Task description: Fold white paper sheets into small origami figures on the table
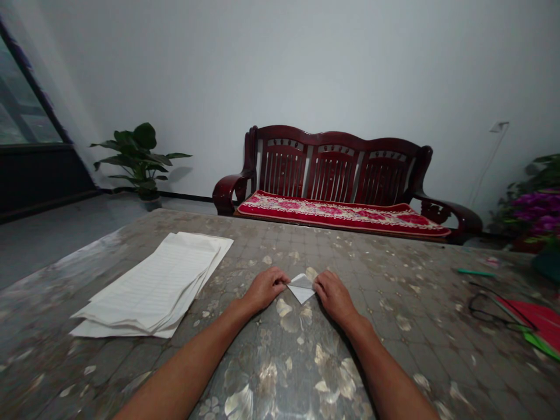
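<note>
A small folded piece of white paper (303, 293) lies between my hands near the middle of the table, its lower corner pointing toward me. My left hand (268, 287) pinches its left corner between thumb and fingers. At the opposite corner, my right hand (333, 293) grips the paper the same way. The upper part of the fold looks greyish and slightly raised. Fingertips cover both side corners.
A stack of lined paper sheets (153, 286) lies at the left on the flower-patterned tablecloth (280, 373). To the right are a green pen (476, 272), black glasses (499, 312) and red paper (536, 321). Beyond the table stands a wooden bench (335, 166).
</note>
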`<state>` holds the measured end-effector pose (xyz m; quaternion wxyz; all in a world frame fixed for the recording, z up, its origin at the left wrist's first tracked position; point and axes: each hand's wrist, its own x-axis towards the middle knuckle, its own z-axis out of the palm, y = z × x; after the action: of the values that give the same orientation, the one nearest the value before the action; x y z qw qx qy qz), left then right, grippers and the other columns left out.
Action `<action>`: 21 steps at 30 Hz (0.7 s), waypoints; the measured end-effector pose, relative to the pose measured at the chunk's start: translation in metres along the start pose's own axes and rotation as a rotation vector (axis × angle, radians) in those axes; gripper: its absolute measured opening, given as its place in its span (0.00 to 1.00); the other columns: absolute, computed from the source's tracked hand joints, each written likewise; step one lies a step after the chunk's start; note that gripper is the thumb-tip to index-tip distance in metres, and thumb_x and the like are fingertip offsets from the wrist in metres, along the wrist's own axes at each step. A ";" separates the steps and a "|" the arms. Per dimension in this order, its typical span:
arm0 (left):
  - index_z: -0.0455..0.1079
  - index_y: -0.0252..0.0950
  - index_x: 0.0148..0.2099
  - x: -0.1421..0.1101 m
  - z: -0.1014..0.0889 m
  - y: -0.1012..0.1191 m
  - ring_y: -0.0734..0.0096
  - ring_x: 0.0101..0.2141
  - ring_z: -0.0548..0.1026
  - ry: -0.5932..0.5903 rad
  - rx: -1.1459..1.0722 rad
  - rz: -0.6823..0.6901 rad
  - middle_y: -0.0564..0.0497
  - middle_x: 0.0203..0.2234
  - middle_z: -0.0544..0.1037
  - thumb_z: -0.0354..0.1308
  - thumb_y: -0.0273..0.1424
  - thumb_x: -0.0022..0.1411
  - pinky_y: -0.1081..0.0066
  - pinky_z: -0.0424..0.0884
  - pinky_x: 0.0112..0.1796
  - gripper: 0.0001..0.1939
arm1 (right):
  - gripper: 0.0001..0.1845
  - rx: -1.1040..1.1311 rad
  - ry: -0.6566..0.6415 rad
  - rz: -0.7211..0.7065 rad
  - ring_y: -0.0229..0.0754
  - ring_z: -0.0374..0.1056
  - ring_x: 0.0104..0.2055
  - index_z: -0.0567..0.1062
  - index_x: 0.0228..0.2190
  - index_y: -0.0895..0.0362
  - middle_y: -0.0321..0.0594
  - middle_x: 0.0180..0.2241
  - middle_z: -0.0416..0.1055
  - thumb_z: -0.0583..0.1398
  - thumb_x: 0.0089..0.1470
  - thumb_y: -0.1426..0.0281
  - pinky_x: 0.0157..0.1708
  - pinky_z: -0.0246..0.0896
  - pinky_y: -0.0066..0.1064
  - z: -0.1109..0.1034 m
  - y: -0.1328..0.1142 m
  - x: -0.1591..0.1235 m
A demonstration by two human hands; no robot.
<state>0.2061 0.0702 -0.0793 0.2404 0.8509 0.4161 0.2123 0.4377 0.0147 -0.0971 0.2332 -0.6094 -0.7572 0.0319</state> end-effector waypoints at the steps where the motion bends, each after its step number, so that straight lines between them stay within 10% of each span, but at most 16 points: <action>1: 0.76 0.37 0.40 0.000 0.000 0.000 0.70 0.37 0.74 -0.006 -0.002 -0.008 0.52 0.36 0.77 0.53 0.21 0.55 0.74 0.68 0.39 0.14 | 0.11 0.009 -0.004 0.001 0.42 0.62 0.41 0.71 0.31 0.55 0.40 0.35 0.68 0.52 0.63 0.69 0.42 0.57 0.32 0.000 0.001 0.000; 21: 0.72 0.37 0.36 0.007 0.014 0.011 0.66 0.40 0.75 0.054 0.253 -0.061 0.49 0.38 0.76 0.53 0.33 0.66 0.71 0.66 0.38 0.09 | 0.11 -0.114 0.013 0.062 0.45 0.62 0.42 0.71 0.31 0.55 0.44 0.37 0.69 0.51 0.62 0.71 0.47 0.57 0.34 0.001 -0.011 0.003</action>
<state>0.2247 0.0672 -0.0834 0.1265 0.8553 0.4716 0.1734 0.4271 0.0152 -0.0937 0.2019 -0.6449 -0.7371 -0.0081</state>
